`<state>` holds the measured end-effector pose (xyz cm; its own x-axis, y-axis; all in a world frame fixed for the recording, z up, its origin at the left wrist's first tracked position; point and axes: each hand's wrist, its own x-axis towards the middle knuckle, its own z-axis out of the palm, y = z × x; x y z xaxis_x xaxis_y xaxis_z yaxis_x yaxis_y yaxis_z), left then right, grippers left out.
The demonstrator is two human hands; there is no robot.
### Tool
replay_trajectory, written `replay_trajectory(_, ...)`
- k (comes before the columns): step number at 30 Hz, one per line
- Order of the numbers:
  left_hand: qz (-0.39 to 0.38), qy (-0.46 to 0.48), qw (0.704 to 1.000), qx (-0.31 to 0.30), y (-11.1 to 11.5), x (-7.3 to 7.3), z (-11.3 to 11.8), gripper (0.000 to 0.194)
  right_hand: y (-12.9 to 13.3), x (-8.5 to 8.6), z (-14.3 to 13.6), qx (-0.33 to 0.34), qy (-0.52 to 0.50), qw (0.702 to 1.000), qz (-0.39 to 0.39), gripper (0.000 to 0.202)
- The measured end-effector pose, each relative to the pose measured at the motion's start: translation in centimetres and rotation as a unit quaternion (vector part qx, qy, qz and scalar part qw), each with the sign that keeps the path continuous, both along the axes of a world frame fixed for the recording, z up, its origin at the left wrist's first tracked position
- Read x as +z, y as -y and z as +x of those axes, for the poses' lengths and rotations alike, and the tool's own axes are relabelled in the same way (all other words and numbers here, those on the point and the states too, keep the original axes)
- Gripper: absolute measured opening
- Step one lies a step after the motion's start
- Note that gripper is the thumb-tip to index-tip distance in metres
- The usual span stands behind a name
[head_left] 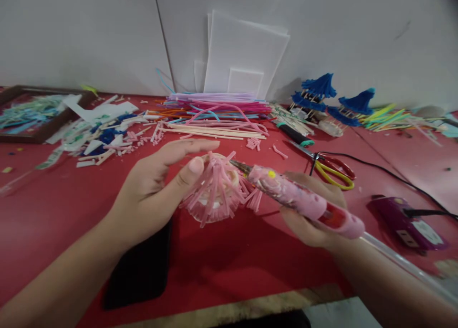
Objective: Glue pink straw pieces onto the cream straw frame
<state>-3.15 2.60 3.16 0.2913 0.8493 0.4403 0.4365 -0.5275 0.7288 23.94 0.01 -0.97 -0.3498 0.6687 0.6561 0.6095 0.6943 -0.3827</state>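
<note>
My left hand is closed on a small cone-shaped craft piece covered with pink pipe-cleaner strips that fan down from its top. The thumb presses near the peak of the piece. In my right hand is a pink glue gun, its fingers wrapped round the grip under the barrel. The gun's dark nozzle points left and sits close beside the top of the pink piece; I cannot tell if they touch. A clear glue stick runs out of the gun's rear.
A black phone lies under my left forearm. Behind are bundled pipe cleaners, scraps, blue-roofed models, scissors and a green-black handled tool. A purple power block with a cable lies right; a framed tray sits left.
</note>
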Motion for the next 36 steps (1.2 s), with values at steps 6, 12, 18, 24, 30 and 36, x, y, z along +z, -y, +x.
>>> replay_trajectory(6,-0.004,-0.040,0.999,-0.016,0.2,-0.7,-0.2,0.038,1.1,0.3,-0.9,-0.021,0.018,1.000,0.015,0.022)
replay_trajectory(12,0.011,-0.028,1.000,0.003,0.3,-1.0,0.1,0.033,1.2,-0.1,-0.7,-0.014,0.014,1.000,0.003,0.017)
replay_trajectory(18,0.018,-0.026,0.999,0.003,0.2,-0.8,0.1,0.032,1.0,0.0,-0.6,-0.006,0.015,1.000,0.008,0.015)
replay_trajectory(24,0.013,-0.021,1.000,0.000,0.1,-0.9,0.1,0.032,1.1,0.1,-0.5,-0.020,0.021,1.000,-0.008,0.016)
replay_trajectory(30,0.020,-0.022,1.000,-0.008,0.2,-1.0,0.1,0.031,1.1,0.2,-0.8,-0.033,0.029,0.999,0.010,0.013)
replay_trajectory(36,0.028,-0.020,0.999,-0.005,0.3,-0.9,0.0,0.030,0.8,0.1,-1.0,-0.028,0.013,0.999,0.031,0.017)
